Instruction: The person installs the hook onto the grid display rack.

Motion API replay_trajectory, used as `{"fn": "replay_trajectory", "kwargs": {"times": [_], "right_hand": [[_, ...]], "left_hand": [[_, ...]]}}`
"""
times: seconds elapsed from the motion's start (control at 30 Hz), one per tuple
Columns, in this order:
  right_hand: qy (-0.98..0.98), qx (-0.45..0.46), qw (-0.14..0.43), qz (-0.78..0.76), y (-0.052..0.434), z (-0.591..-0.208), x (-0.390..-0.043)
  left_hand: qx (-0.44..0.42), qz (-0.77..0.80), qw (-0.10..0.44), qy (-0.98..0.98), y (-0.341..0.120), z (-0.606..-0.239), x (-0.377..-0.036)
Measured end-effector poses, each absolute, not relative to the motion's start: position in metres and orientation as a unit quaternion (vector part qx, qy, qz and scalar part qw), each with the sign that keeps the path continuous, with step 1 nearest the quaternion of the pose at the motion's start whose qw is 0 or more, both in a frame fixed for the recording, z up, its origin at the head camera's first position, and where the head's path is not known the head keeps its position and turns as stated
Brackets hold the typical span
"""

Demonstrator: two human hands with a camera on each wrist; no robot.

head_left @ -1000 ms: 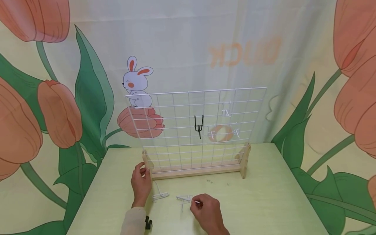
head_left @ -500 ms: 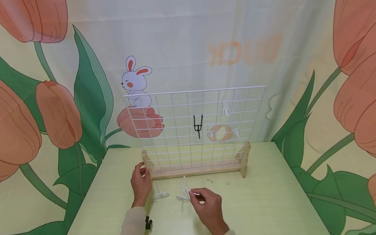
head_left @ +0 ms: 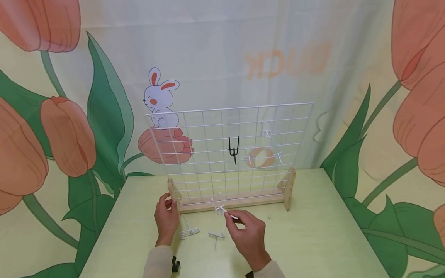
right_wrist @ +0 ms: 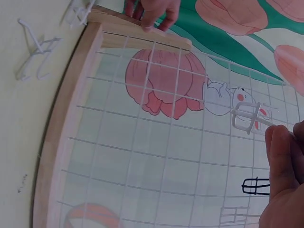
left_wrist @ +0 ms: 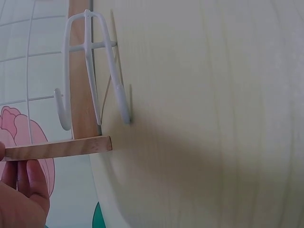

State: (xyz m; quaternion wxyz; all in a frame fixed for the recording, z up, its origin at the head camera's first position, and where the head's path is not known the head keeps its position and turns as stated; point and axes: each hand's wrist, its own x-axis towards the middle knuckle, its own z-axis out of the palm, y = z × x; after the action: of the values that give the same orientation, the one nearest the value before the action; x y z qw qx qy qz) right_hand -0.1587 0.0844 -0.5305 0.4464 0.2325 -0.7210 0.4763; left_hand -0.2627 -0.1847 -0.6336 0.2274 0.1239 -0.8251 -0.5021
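Above table, right hand point(head_left: 247, 233) pinching hook point(head_left: 219, 209)

We see bright, even, soft light with faint shadows on the table point(head_left: 313, 231). Our wrist views blur close up: the fingers point(right_wrist: 280, 156) and a white hook point(left_wrist: 90, 71) look soft.

- Grid panel point(head_left: 229, 150) upright in stand point(head_left: 232, 203), rear-centre of table point(head_left: 313, 239).
- 2 loose hooks point(head_left: 189, 231) point(head_left: 216, 235) on table, in front of stand.
- 1 hook point(head_left: 234, 148) hung mid-grid.
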Motion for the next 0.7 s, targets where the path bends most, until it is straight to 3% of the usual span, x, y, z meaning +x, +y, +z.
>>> {"fn": "replay_trajectory", "kwargs": {"times": [0.7], "right_hand": [[-0.696,0.251,0.522,0.424,0.075,-0.462,-0.181]], "left_hand": [[0.107,-0.495,0.255,-0.824,-0.187,-0.638,-0.265]]}}
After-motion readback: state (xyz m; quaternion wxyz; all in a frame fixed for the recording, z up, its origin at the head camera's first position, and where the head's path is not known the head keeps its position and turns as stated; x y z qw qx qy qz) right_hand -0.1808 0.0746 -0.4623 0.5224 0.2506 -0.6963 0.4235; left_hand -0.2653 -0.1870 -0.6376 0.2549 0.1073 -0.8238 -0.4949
